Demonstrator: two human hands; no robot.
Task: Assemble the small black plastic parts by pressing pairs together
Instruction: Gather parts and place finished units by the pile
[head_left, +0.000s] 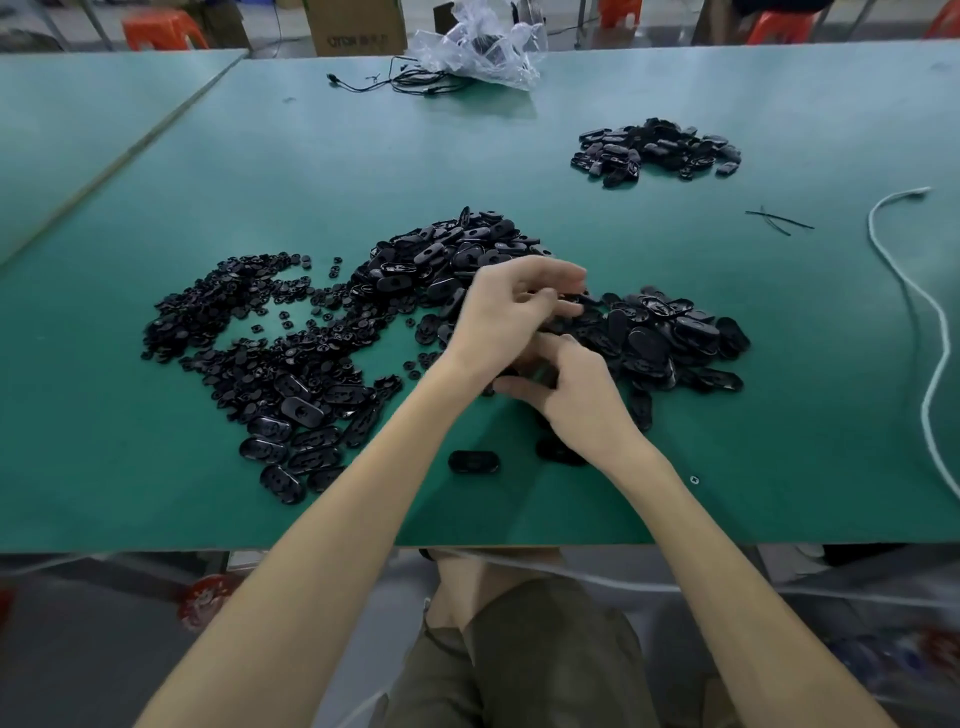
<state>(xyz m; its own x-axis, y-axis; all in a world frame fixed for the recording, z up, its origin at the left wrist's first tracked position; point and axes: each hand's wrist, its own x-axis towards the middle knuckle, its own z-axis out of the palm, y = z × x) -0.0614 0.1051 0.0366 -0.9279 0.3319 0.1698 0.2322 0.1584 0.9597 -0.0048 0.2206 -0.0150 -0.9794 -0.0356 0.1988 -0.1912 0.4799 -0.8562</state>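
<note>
Loose black plastic parts lie on the green table (727, 467). A spread of small round pieces (234, 332) is at the left, and oval shells are heaped in the centre (457, 249) and at the right (670, 332). A separate heap (654, 150) sits far right. My left hand (504, 317) reaches across to the right heap with its fingers bent and blurred; what they hold is unclear. Just below it, my right hand (582, 400) curls its thumb and fingers round a dark part. One oval shell (474, 461) lies alone near the front.
A white cord (930, 322) snakes down the right side, with thin black ties (779, 221) beside it. A crumpled clear plastic bag (483, 52) and a black cable (395, 80) lie at the far edge, in front of a cardboard box (358, 26).
</note>
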